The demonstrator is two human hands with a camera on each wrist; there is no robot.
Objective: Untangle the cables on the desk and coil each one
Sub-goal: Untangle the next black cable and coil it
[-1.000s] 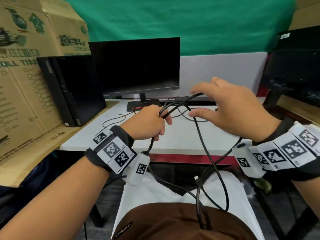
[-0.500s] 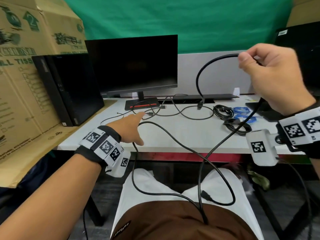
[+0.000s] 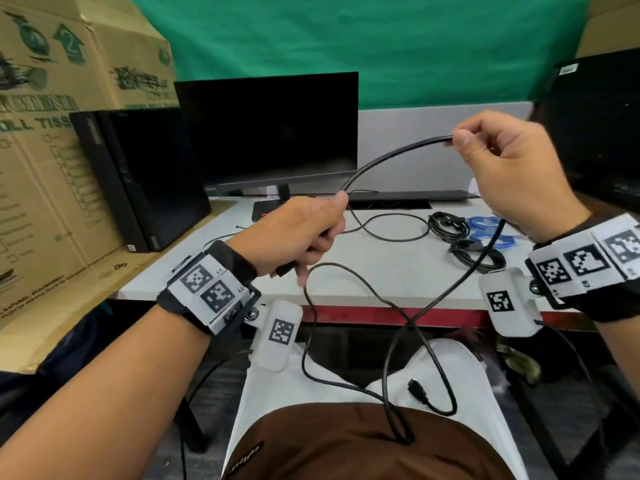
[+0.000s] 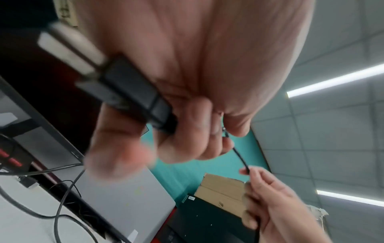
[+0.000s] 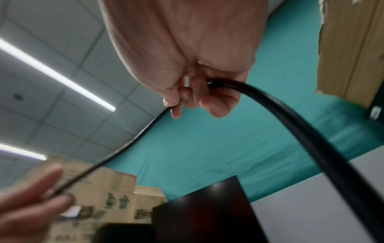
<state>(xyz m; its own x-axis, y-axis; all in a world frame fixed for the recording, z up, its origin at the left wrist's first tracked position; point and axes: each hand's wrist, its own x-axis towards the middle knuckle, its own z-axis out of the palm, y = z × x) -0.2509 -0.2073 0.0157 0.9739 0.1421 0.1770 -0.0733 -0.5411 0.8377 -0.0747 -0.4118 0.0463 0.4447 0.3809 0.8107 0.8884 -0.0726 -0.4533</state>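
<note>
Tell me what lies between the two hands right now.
One bare arc of the black cable runs from the left hand up to the right hand; nothing else lies between them, as the head view shows.

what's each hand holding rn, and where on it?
Both hold one thick black cable. Left hand grips its connector end; right hand pinches it further along between thumb and fingers.

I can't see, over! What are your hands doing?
Left hand grips plug end. Right hand pinches black cable. Slack loops across lap, uncoiled.
</note>
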